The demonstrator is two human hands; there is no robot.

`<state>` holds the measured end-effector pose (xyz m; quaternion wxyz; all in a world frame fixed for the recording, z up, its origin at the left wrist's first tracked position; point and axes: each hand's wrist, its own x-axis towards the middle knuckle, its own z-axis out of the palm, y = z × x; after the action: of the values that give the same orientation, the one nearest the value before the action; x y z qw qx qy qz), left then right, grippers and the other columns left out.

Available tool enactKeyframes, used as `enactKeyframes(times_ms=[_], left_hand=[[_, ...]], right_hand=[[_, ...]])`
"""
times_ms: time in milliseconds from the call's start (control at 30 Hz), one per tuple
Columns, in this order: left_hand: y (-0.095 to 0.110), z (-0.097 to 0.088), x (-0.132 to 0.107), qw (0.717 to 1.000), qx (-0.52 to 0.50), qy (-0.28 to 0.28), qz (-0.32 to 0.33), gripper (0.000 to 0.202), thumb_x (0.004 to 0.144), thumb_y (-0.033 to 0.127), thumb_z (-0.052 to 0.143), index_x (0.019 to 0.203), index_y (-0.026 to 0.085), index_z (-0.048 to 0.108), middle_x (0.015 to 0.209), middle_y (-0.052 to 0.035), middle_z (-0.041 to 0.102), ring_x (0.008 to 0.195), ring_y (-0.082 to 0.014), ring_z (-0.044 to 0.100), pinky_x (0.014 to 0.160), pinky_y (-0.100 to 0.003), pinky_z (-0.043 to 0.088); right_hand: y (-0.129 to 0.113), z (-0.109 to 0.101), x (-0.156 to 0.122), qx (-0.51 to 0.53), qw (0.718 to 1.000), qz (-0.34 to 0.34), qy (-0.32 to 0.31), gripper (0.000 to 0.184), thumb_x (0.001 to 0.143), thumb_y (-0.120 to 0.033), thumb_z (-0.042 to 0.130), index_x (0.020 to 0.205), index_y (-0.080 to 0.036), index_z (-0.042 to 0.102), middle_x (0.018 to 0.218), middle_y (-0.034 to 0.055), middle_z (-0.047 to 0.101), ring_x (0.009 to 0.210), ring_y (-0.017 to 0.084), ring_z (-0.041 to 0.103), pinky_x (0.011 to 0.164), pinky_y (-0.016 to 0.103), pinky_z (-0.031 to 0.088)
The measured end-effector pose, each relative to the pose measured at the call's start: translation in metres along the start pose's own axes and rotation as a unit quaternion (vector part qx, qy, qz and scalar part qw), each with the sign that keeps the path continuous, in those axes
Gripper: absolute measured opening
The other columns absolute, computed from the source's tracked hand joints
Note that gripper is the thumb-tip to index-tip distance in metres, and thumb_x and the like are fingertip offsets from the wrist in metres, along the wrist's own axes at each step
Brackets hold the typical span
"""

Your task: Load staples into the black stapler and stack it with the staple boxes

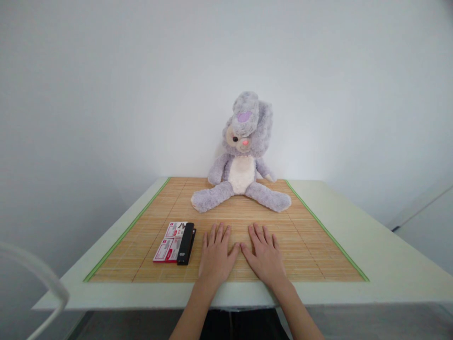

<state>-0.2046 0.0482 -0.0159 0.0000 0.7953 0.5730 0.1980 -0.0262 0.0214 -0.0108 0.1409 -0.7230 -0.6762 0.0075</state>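
Both palms face down on a bamboo mat (304, 255). My left hand (216, 255) lies flat with its fingers stretched forward and holds nothing. Beside it, my right hand (264, 256) also rests flat, fingers spread, and the two thumbs nearly meet. Just left of my left hand is a black stapler (185, 244), lying along the right side of some small red-and-white boxes (169, 243). The boxes show printed labels and a stapler picture; how many there are I cannot tell.
A grey-lilac plush rabbit (242, 174) sits at the mat's far end against the white wall (141, 85), legs spread, one ear flopped over its face. The white table (368, 245) extends past the mat's green edges. A blurred white curved bar (38, 264) stands at the lower left.
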Motion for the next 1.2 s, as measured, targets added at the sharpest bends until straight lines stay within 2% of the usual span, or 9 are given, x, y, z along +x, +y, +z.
enactKeyframes(times_ms=[467,767,833,1033,1200], left_hand=[[0.0,-0.003,-0.002,1.0,-0.014,0.001,0.001,0.057,0.103,0.052,0.039,0.156,0.031,0.043,0.167,-0.0035,0.035,0.158,-0.0306,0.022,0.127,-0.059,0.019],[-0.001,-0.008,-0.006,0.999,-0.036,0.009,0.005,0.048,0.104,0.038,0.039,0.149,0.027,0.051,0.162,-0.0034,0.045,0.154,-0.0239,0.032,0.127,-0.049,0.026],[-0.001,-0.009,-0.006,0.999,-0.041,0.01,0.004,0.049,0.103,0.037,0.04,0.15,0.026,0.049,0.16,-0.0035,0.047,0.153,-0.0241,0.034,0.127,-0.049,0.026],[-0.001,-0.012,-0.005,0.998,-0.063,0.014,-0.002,0.061,0.102,0.033,0.041,0.161,0.021,0.031,0.163,-0.0053,0.042,0.152,-0.0228,0.036,0.126,-0.045,0.029],[0.0,-0.008,-0.005,0.999,-0.044,0.011,0.002,0.056,0.103,0.038,0.04,0.157,0.024,0.039,0.163,-0.0057,0.043,0.154,-0.0239,0.032,0.128,-0.048,0.025]], right_hand=[[-0.001,-0.003,-0.001,0.003,1.0,0.001,0.0,0.069,0.102,-0.06,0.037,0.163,-0.03,0.03,0.172,0.001,0.024,0.159,0.032,0.016,0.126,0.054,0.009],[0.004,-0.004,-0.004,0.034,0.999,-0.002,0.026,0.056,0.103,-0.048,0.038,0.156,-0.031,0.045,0.166,-0.001,0.038,0.156,0.025,0.028,0.126,0.047,0.017],[0.006,-0.005,-0.004,0.051,0.998,0.006,0.032,0.054,0.103,-0.043,0.037,0.153,-0.029,0.05,0.163,-0.0007,0.043,0.154,0.024,0.032,0.126,0.045,0.02],[0.009,-0.008,-0.004,0.074,0.996,0.015,0.042,0.052,0.102,-0.039,0.036,0.147,-0.027,0.057,0.158,0.0004,0.051,0.151,0.023,0.039,0.125,0.044,0.025],[0.007,-0.007,-0.004,0.065,0.996,0.015,0.051,0.051,0.102,-0.04,0.037,0.146,-0.029,0.059,0.157,-0.0006,0.052,0.15,0.023,0.039,0.125,0.045,0.024]])
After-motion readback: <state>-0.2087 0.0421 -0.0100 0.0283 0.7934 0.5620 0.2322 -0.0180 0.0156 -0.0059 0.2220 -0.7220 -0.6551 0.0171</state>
